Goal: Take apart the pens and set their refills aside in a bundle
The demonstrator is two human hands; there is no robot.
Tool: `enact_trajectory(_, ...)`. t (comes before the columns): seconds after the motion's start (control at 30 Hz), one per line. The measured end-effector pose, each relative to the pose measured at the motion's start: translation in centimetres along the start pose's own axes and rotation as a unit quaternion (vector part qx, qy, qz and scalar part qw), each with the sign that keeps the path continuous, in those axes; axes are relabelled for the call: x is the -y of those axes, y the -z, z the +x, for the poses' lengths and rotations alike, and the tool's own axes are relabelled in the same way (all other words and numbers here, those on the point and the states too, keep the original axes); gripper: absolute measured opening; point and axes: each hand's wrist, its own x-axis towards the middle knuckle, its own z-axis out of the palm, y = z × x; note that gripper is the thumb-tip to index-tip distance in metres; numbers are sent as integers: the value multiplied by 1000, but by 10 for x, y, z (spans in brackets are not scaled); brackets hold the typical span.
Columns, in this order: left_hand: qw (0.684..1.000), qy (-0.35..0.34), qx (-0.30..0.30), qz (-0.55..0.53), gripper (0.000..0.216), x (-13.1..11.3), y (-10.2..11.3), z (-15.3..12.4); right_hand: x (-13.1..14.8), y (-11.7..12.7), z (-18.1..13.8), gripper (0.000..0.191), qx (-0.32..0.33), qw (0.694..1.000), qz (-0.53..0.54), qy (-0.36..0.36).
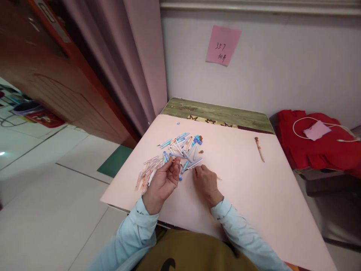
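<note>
The person sits at the near edge of the pink surface (254,195), both pale blue sleeves reaching forward. The left hand (163,182) is raised a little, palm turned up, and its grip is closed: the fingertips pinch a small orange-ended piece (174,160) just at the near side of the pile of pen parts (180,148). That pile lies left of the middle of the surface, a loose scatter of blue and clear barrels, caps and thin refills. A second bunch of orange-tinted barrels (148,171) lies toward the left edge, just beside the left hand.

The right hand (206,183) lies palm down on the surface, its fingers pointing at a pale blue barrel (194,163) at the pile's near rim. From here I cannot tell whether its grip is closed on anything. A thin sliver (219,178) shows at its right side.

A brown cap (201,152) sits just right of the pile, and a single blue cap (178,123) lies alone near the far left corner. A wooden stick (260,149) rests well apart, toward the far right corner. A pink note (222,45) hangs on the wall, and a red cloth (316,150) lies off the right edge.
</note>
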Motion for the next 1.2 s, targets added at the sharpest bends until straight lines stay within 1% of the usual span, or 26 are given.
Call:
enact_trajectory(0.07, 1000, 5, 0, -14, 16, 0, -3, 0, -3, -2, -2, 27, -20, 1000, 3, -12)
enact_trajectory(0.13, 1000, 5, 0, -15, 17, 2, -4, 0, -6, 2, -5, 26, -48, 998, 30, -30)
enact_trajectory(0.2, 1000, 6, 2, -4, 17, 5, -6, 0, -8, 12, -8, 23, -88, 990, 100, -47)
enact_trajectory(0.23, 1000, 7, 2, 2, 18, 7, -7, 1, -8, 20, -10, 21, -109, 981, 154, -55)
enact_trajectory(0.3, 1000, 10, 1, 12, 18, 11, -9, 1, -6, 40, -14, 21, -140, 945, 287, -70)
enact_trajectory(0.33, 1000, 10, -1, 14, 18, 13, -10, 2, -5, 51, -16, 22, -144, 920, 356, -81)
enact_trajectory(0.4, 1000, 12, -3, 16, 18, 17, -12, 3, 0, 71, -19, 24, -132, 866, 470, -107)
enact_trajectory(0.47, 1000, 14, -1, 21, 18, 20, -14, 4, 6, 88, -21, 23, -118, 825, 539, -120)
enact_trajectory(0.5, 1000, 15, 2, 25, 18, 21, -15, 4, 8, 94, -22, 22, -115, 812, 559, -121)
enact_trajectory(0.57, 999, 15, 8, 38, 17, 24, -16, 4, 13, 100, -24, 21, -114, 797, 582, -115)
enact_trajectory(0.63, 998, 8, 13, 59, 16, 27, -17, 3, 16, 102, -26, 20, -116, 793, 589, -105)
enact_trajectory(0.73, 996, -10, 14, 86, 15, 31, -19, 1, 18, 101, -28, 19, -123, 796, 585, -92)
enact_trajectory(1.0, 997, -6, 2, 74, 15, 33, -19, 3, 13, 100, -28, 18, -158, 810, 559, -81)
enact_trajectory(1.1, 995, -11, 7, 96, 15, 35, -18, 4, 12, 102, -30, 16, -166, 822, 541, -62)
enact_trajectory(1.2, 992, -14, 29, 122, 13, 40, -13, 6, 13, 105, -32, 13, -189, 849, 492, -26)
